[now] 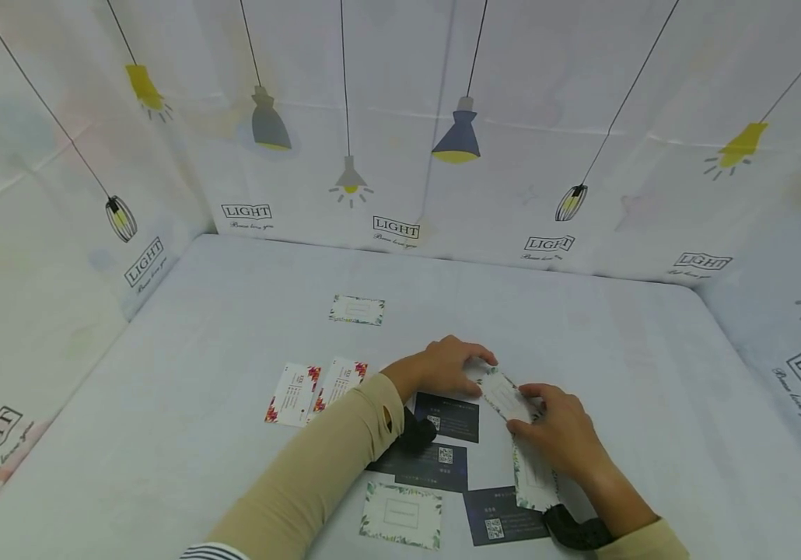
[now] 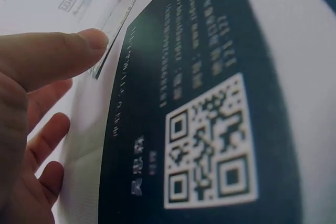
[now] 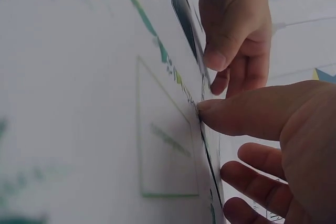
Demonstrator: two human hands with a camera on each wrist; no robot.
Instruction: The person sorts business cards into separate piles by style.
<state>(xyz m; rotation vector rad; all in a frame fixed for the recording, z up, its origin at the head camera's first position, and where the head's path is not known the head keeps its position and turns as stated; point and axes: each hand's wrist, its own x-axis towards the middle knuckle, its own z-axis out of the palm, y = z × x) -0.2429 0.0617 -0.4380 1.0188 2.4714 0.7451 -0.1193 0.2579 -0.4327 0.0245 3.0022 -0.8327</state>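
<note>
In the head view, a white business card with a leaf border (image 1: 503, 393) lies between my two hands at a slant. My left hand (image 1: 445, 365) pinches its left end, thumb below and forefinger above. The right hand (image 1: 560, 428) grips the opposite end with thumb and fingers. Under the right hand is another leaf-bordered card (image 1: 535, 476), partly covered. A dark card with a QR code (image 1: 452, 420) lies close to the left hand and fills much of the left wrist view. The right wrist view shows both thumbs at a card edge.
More dark cards (image 1: 435, 469) lie nearer me, one (image 1: 501, 519) at lower right. Leaf-bordered cards lie at the front (image 1: 402, 517) and far back (image 1: 357, 310). Two red-patterned cards (image 1: 293, 394) are left of my sleeve (image 1: 316, 467). A lamp-printed curtain (image 1: 400, 140) surrounds the white surface.
</note>
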